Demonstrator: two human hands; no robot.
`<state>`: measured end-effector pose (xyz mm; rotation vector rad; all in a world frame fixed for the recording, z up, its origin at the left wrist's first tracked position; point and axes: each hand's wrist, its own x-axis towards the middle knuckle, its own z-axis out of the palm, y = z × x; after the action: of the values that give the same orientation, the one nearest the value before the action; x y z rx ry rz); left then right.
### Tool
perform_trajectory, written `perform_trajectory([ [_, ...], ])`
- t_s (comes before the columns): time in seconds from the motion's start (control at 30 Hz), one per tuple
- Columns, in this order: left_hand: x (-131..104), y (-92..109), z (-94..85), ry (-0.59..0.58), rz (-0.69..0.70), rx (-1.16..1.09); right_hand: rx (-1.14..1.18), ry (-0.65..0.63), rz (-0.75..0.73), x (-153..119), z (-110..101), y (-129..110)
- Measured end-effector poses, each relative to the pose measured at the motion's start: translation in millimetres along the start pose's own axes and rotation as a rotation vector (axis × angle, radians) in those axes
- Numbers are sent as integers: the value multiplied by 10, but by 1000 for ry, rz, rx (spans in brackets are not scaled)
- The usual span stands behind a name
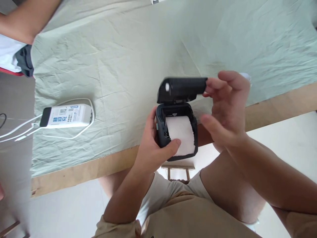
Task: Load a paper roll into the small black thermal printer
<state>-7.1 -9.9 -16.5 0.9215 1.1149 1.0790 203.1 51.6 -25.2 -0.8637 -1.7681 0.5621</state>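
Observation:
A small black label printer (160, 132) is held over the table's near edge, its hinged lid (183, 86) swung up. Inside its bay sits a white paper roll (182, 132) with a ragged outer edge. My left hand (156, 145) grips the printer from the left, fingers round its side and thumb resting on the paper. With the fingers of my right hand (226, 102) I touch the right end of the raised lid; the thumb is spread apart from them. Whether those fingertips pinch the lid or only rest against it is hard to see.
A white power bank or adapter with a black end (66, 116) lies at the left with white cables. Pale green cloth (119, 76) covers the table, its wooden edge (86, 175) showing. Another person's arm (27, 19) reaches in at top left. Under the table stands a wooden stool (178, 167).

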Motion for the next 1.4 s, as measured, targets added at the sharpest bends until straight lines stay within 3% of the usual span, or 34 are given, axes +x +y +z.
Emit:
perform_trajectory([
  [0.13,-19,-61,-24,10,-19,-43,10,4,3,-25,-38,-39],
  [0.3,-9,-53,-24,-11,-5,-112,-65,-315,148,-24,-75,-92],
  [0.4,12,-23,-5,-2,-39,-134,12,-409,219,-11,-71,-71],
  [0.8,57,62,130,61,-14,-153,36,-407,147,4,-73,103],
  [1.4,27,60,190,93,20,-180,-34,-410,139,11,-105,61],
])
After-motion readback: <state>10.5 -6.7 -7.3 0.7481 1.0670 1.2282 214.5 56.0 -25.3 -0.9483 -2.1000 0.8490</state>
